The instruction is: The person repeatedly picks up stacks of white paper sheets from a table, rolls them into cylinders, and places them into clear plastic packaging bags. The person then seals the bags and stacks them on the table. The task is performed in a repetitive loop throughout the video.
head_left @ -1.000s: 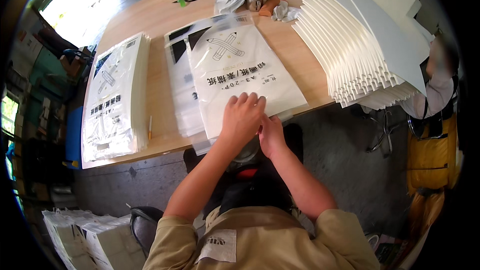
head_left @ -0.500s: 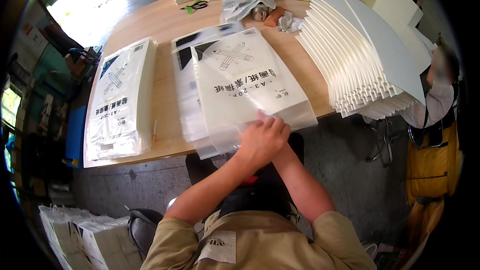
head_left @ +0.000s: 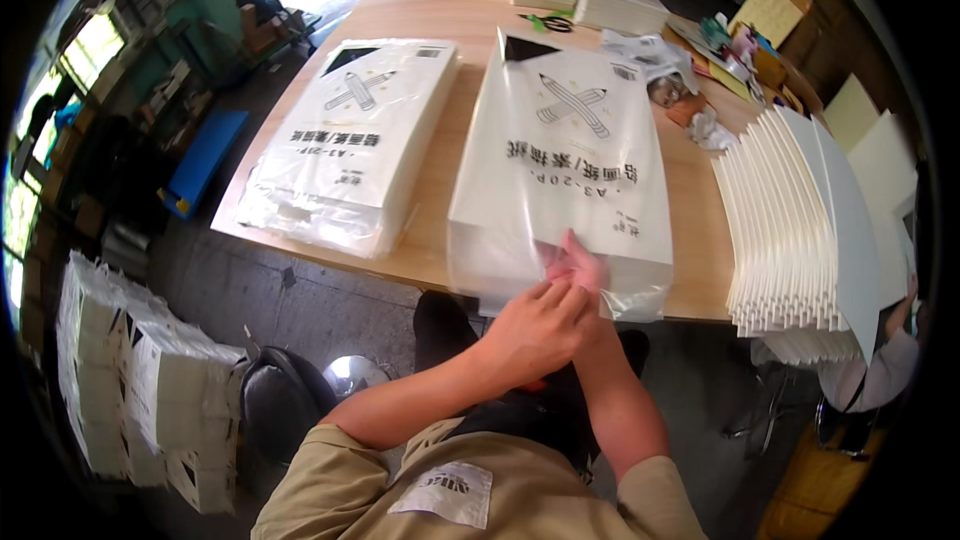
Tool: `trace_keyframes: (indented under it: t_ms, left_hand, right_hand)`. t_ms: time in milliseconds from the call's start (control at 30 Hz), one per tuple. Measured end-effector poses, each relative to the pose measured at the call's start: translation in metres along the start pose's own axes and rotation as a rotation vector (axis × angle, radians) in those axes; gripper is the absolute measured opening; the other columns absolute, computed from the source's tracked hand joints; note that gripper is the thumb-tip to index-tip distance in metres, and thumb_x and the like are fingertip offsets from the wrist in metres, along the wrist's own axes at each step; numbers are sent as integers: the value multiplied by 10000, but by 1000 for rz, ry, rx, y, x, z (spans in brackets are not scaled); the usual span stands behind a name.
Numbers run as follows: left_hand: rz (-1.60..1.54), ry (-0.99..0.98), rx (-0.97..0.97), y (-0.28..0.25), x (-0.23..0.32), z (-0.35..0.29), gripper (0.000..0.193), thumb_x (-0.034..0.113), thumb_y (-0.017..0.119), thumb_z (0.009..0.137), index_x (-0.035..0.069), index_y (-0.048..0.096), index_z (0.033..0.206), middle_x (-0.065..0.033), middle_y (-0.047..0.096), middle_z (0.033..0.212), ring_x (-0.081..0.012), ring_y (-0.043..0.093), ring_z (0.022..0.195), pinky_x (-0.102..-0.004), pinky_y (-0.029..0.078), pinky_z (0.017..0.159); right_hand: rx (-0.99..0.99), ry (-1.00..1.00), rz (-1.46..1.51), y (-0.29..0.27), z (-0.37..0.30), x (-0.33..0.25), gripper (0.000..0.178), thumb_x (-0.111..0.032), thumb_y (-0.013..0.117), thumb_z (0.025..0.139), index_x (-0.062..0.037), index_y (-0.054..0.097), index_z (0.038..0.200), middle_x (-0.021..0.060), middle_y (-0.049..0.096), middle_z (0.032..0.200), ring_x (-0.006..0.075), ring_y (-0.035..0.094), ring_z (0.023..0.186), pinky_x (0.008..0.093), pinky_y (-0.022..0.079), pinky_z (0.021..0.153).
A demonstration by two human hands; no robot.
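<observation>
From my remote seat, a long wooden table fills a cluttered workshop, bright window light at its far end and wrapped bundles stacked on the floor. A clear plastic bag holding a white paper pack lies at the near edge; my left hand and right hand meet together, pinching its open end. A second bagged pack lies left, fanned white boards right.

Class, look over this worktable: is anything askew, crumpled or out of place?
Yes. Crumpled plastic wrap lies loose at the table's far side among small clutter. The paper pack under both hands overhangs the near edge, its clear bag end loose. The fanned white boards also overhang.
</observation>
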State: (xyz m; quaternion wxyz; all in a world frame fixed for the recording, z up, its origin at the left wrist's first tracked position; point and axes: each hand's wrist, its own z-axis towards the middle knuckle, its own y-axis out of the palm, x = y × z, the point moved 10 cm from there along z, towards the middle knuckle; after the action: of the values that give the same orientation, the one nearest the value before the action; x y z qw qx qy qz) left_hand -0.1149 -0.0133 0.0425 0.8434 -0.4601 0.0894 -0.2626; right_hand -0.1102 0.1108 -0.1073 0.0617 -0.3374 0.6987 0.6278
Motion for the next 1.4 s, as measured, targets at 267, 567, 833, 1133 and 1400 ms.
trace_keyframes:
  t_ms: [267, 567, 833, 1133, 1400]
  left_hand:
    - [196, -213, 263, -137, -127, -63, 281, -38, 635, 665, 25, 695, 932, -91, 671, 847, -256, 659, 763, -372, 537, 703]
    - [166, -590, 327, -176, -252, -167, 166, -49, 633, 780, 54, 711, 885, -88, 714, 874, -286, 682, 816, -363, 531, 734]
    - [207, -562, 62, -168, -257, -188, 190, -3, 664, 789, 48, 713, 965, -119, 710, 971, -308, 662, 961, -405, 516, 855]
    - [204, -1016, 211, -183, -464, -257, 587, 469, 632, 929, -7, 607, 1270, -237, 615, 1273, -383, 573, 1203, -381, 402, 1066]
    - [215, -1150, 61, -136, -504, -276, 779, 535, 622, 902, -97, 514, 1345, -327, 555, 1317, -421, 522, 1275, -392, 399, 1083]
  right_hand:
    - [-11, 346, 156, 168, 22, 166, 104, -98, 671, 924, -28, 603, 959, 49, 610, 844, 136, 583, 660, 282, 501, 586]
    - [-104, 368, -3, 221, 51, 329, 341, -403, 504, 1034, -83, 575, 938, -25, 504, 828, 94, 489, 728, 234, 424, 661]
    - [-649, 626, -167, 208, -42, 291, 251, -53, 491, 988, -29, 577, 1223, 39, 629, 1091, 124, 618, 994, 272, 501, 880]
    - [-221, -406, -1180, 177, 80, 158, 846, -341, 624, 950, 71, 150, 1517, 252, 140, 1599, 317, 140, 1495, 394, 137, 1212]
    - [-128, -307, -1269, 175, 102, 225, 884, -130, 606, 891, 111, 24, 1512, 332, 77, 1584, 420, 90, 1497, 428, 96, 1228]
